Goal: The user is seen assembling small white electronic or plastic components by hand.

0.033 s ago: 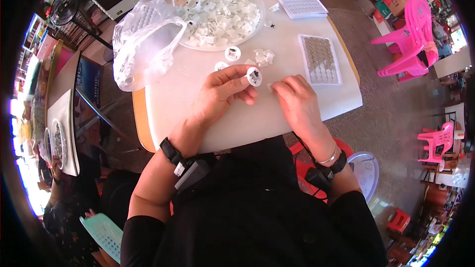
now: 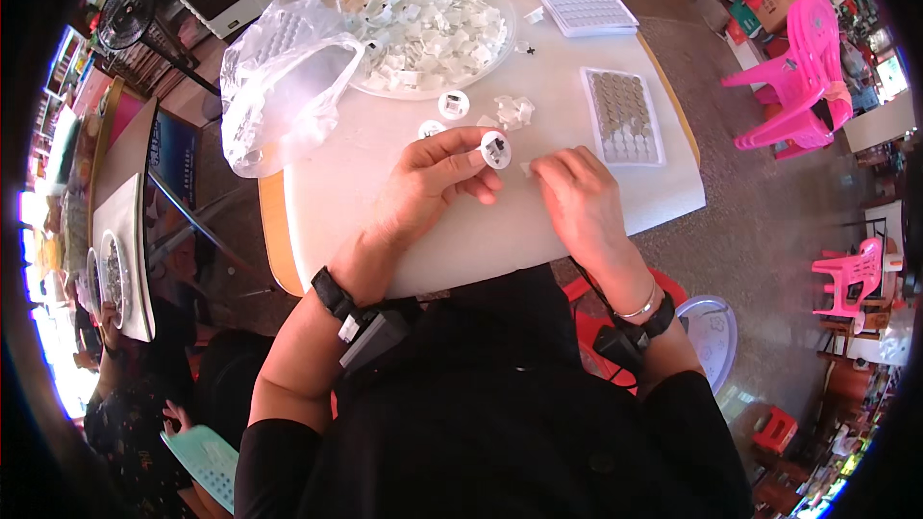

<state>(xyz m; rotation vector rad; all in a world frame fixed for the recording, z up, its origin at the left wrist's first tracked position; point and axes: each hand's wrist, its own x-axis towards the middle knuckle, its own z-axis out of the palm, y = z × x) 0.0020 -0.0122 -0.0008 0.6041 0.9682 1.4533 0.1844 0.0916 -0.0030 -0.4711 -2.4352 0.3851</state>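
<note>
My left hand [image 2: 415, 194] pinches a small round white plastic disc [image 2: 496, 156] between thumb and forefinger. A dark cross-shaped part sits in the middle of the disc's face. Just to the right, my right hand [image 2: 584, 200] has its fingertips pressed together on a small whitish piece [image 2: 526, 169], too small to make out in full. The two hands are apart, above the white-covered table [image 2: 452, 255]. Beyond my left hand lie another white disc [image 2: 453, 104] and a partly covered one [image 2: 430, 128], beside a little pile of translucent pieces [image 2: 513, 112].
A round clear tray [image 2: 508, 48] heaped with small white pieces stands at the far side, beside a crumpled plastic bag [image 2: 279, 86]. At the right are a tray of round parts [image 2: 623, 117] and stacked white trays [image 2: 588, 10]. A co-worker's hand [image 2: 176, 416] holds a green plastic thing [image 2: 204, 461].
My hands and the pieces in them stay almost still. At the lower left, the co-worker's hand and the green plastic thing have shifted slightly.
</note>
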